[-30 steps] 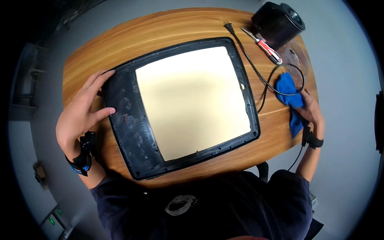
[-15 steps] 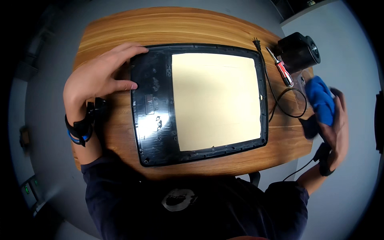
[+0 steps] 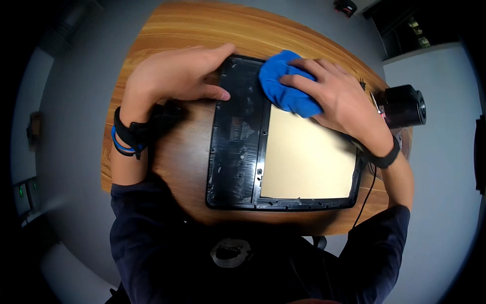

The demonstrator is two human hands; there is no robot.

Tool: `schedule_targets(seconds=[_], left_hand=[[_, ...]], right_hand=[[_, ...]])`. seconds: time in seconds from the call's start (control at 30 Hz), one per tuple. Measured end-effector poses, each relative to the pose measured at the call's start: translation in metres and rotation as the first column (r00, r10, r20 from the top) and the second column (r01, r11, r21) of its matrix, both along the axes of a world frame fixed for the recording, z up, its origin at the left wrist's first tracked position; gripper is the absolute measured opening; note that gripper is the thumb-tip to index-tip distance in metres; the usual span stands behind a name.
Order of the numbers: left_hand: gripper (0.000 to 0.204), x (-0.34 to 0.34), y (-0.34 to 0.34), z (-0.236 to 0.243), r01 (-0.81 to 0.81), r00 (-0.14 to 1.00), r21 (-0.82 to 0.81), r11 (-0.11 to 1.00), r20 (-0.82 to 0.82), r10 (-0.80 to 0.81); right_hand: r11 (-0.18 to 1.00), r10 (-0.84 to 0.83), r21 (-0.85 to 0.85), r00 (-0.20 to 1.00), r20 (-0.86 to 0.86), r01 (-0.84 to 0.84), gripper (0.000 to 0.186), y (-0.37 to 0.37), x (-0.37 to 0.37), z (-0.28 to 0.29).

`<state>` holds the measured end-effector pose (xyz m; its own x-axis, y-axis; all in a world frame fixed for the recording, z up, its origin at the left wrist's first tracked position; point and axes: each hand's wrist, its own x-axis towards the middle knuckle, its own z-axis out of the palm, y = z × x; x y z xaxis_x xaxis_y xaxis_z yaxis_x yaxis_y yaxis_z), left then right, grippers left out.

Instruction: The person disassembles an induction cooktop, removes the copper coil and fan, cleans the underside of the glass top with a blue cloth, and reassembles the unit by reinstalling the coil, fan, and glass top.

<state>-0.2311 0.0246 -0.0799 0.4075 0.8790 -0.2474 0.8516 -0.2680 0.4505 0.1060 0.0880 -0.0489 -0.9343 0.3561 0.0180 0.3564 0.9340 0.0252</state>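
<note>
1. The wooden worktop is oval and fills the middle of the view, with grey floor around it.
2. A black plastic frame lies flat on the worktop, right of centre. It has a wide moulded strip on its left and a pale beige panel filling its opening.
3. The left hand rests on the far left corner of the frame, palm down. Its fingers are stretched out and slightly apart along the frame's far edge, and the thumb presses on the moulded strip. They clamp on nothing.
4. The right hand lies over the far edge of the frame, its fingers bent and pressed down on a blue cloth.
5. The blue cloth is bunched up and sits where the far part of the moulded strip meets the beige panel, between the two hands.
6. A black round device stands on the far right of the worktop, just beyond the right wrist.
7. A thin black cable runs down the right side of the frame.
8. Dark bands circle both wrists; the left one also has a blue band.
</note>
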Motion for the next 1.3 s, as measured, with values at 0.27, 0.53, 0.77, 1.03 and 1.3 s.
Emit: schedule_targets(seconds=[0.27, 0.53, 0.77, 1.03, 1.3], left_hand=[[0.063, 0.011, -0.008, 0.010, -0.058, 0.997, 0.093, 0.994, -0.042, 0.062], [0.095, 0.007, -0.011, 0.001, 0.054, 0.998, 0.303, 0.951, 0.006, -0.059], [0.124, 0.032, -0.025, 0.008, 0.049, 0.998, 0.122, 0.991, -0.052, -0.043], [0.129, 0.037, -0.028, 0.002, 0.032, 0.989, 0.217, 0.976, -0.149, 0.001], [0.132, 0.044, -0.025, 0.018, -0.009, 0.983, 0.085, 0.996, -0.180, 0.025]], right_hand=[[0.968, 0.210, -0.171, 0.964, 0.163, -0.182, 0.058, -0.051, 0.038, 0.039], [0.994, 0.109, 0.028, 0.994, 0.004, -0.109, 0.064, -0.038, 0.024, 0.037], [0.986, 0.111, -0.123, 0.994, -0.003, -0.111, 0.061, -0.031, 0.011, 0.013], [0.917, 0.332, -0.240, 0.943, 0.010, -0.320, 0.022, -0.073, 0.029, 0.039], [0.882, 0.281, -0.343, 0.945, -0.166, -0.322, 0.032, -0.085, 0.032, 0.033]])
